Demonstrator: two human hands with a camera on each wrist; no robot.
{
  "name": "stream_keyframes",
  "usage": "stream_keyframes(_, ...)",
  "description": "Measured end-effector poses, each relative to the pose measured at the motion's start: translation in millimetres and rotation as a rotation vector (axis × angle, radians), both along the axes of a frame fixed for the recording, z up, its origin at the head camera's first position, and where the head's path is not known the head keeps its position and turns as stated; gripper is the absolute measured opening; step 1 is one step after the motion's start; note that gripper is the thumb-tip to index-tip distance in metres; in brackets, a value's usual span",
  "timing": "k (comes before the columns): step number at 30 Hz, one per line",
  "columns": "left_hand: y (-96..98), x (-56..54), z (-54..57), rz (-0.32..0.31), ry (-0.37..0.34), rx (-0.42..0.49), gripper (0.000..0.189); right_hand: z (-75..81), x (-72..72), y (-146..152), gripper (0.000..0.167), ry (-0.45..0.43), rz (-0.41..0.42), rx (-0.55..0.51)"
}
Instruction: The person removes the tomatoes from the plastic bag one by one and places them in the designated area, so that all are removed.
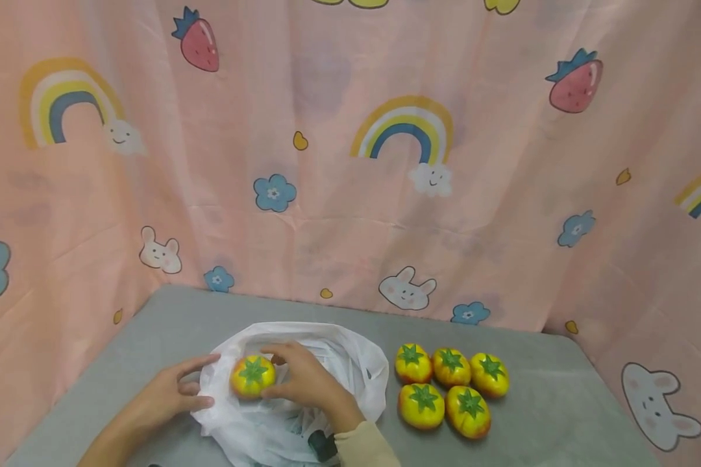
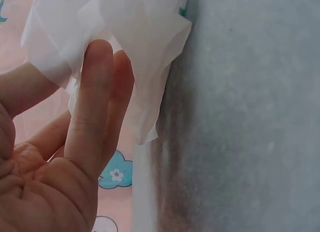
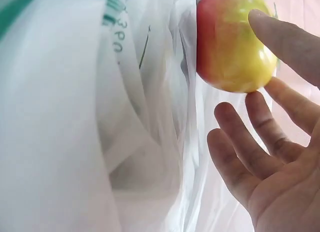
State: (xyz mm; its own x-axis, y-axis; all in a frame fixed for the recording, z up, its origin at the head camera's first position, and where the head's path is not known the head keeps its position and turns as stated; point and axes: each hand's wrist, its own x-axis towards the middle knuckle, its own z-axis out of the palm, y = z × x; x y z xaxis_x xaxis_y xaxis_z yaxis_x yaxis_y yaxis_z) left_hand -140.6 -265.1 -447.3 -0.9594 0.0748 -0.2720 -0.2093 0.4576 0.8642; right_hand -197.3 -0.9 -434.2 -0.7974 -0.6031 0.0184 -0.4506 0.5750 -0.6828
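Observation:
My right hand (image 1: 304, 376) holds a yellow, red-tinged toy persimmon (image 1: 252, 377) with a green star-shaped top, over the open mouth of a white plastic bag (image 1: 356, 350). In the right wrist view the thumb lies on one side of the persimmon (image 3: 232, 47) and fingertips touch its other side; the remaining fingers of that hand (image 3: 280, 162) are spread. At the bag's left edge my left hand (image 1: 166, 392) pinches the rim. The left wrist view shows the thin plastic (image 2: 145, 47) between the thumb and fingers of that hand (image 2: 65, 157).
Several more toy persimmons (image 1: 470, 403) sit in two rows on the grey table (image 1: 549, 402), right of the bag. A pink printed curtain (image 1: 327, 246) hangs behind the table and along its sides.

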Motion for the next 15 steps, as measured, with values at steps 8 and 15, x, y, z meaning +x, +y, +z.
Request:
stream_keyframes(8, 0.0, -1.7, -1.1, 0.014, -0.02, -0.024, 0.09, -8.3, -3.5, -11.0, 0.07, -0.003, -0.024, 0.021)
stream_keyframes(15, -0.4, -1.9, -1.2, 0.005, -0.008, -0.024, 0.09, -13.0, -5.7, -15.9, 0.077, 0.069, 0.024, 0.029)
